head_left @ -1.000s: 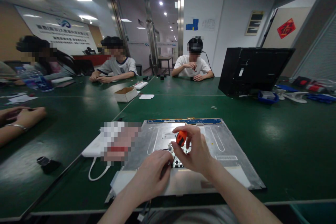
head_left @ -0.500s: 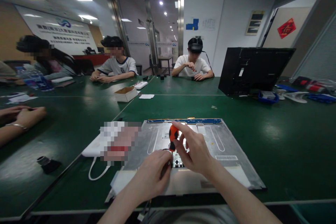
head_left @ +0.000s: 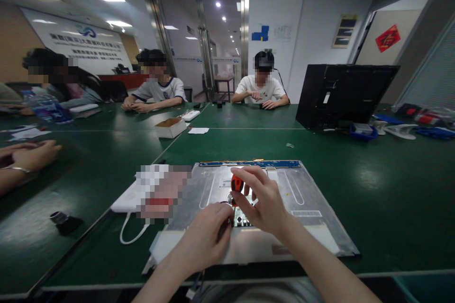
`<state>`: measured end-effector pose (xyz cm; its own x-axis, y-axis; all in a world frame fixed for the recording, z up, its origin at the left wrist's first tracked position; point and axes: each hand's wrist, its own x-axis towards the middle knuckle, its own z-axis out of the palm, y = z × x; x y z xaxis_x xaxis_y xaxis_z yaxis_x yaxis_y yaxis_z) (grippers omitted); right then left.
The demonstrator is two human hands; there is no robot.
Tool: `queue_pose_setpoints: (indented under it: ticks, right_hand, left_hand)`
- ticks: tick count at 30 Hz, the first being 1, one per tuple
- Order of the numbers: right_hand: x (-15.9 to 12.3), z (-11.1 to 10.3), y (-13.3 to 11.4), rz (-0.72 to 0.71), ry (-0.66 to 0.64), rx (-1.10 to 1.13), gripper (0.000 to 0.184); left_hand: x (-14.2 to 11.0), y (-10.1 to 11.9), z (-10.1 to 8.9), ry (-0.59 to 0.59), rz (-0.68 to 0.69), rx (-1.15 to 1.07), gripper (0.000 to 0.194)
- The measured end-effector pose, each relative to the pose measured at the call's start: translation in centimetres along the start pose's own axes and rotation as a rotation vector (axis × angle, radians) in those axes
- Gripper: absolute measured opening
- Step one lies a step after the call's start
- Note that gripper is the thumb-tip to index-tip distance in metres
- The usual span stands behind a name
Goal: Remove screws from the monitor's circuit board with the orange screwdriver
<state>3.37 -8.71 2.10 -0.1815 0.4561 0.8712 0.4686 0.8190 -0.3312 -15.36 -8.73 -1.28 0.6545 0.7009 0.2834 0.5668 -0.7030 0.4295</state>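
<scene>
In the head view, my right hand grips a short orange-and-black screwdriver by its handle, which stands over a green circuit board. The screwdriver's tip is hidden. Close by on the left, my left hand rests at the board's left edge with fingers pressed together; what they hold, if anything, is hidden. Under both hands lies a flat silver display panel, back side up, with a long blue circuit strip along its far edge.
Left of the panel are a white power bank with a white cable and a black cap-like piece. Farther off stand a small open box and a black monitor housing. Several people sit around the green table.
My right hand's fingers have curled lower around the screwdriver handle, which has turned slightly and shifted right. My left hand has stayed put. The person opposite has lowered one hand.
</scene>
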Motion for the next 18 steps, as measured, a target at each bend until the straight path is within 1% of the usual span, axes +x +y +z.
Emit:
queue_pose_setpoints:
  ticks: [6, 8, 10, 14, 16, 18]
  right_hand:
    - [0.16, -0.3, -0.28, 0.001, -0.064, 0.031, 0.047]
    - [0.01, -0.23, -0.23, 0.009, -0.076, 0.038, 0.048]
    - [-0.18, -0.06, -0.17, 0.025, -0.051, 0.024, 0.043]
    - [-0.39, 0.41, -0.09, 0.048, 0.062, -0.028, 0.032]
    - [-0.37, 0.54, -0.07, 0.045, 0.082, -0.038, 0.031]
    - [-0.29, 0.55, -0.04, 0.037, 0.076, -0.038, 0.029]
  left_hand:
    - [0.02, -0.01, 0.1, 0.016, 0.011, 0.005, 0.012]
    - [0.03, 0.01, 0.06, 0.004, 0.006, 0.005, 0.012]
    - [0.03, 0.03, 0.0, -0.011, -0.006, 0.002, 0.014]
    - [-0.02, 0.14, -0.2, -0.03, -0.028, -0.01, 0.019]
    - [-0.04, 0.24, -0.29, -0.03, -0.033, -0.013, 0.02]
    - [-0.04, 0.32, -0.33, -0.024, -0.034, -0.013, 0.02]
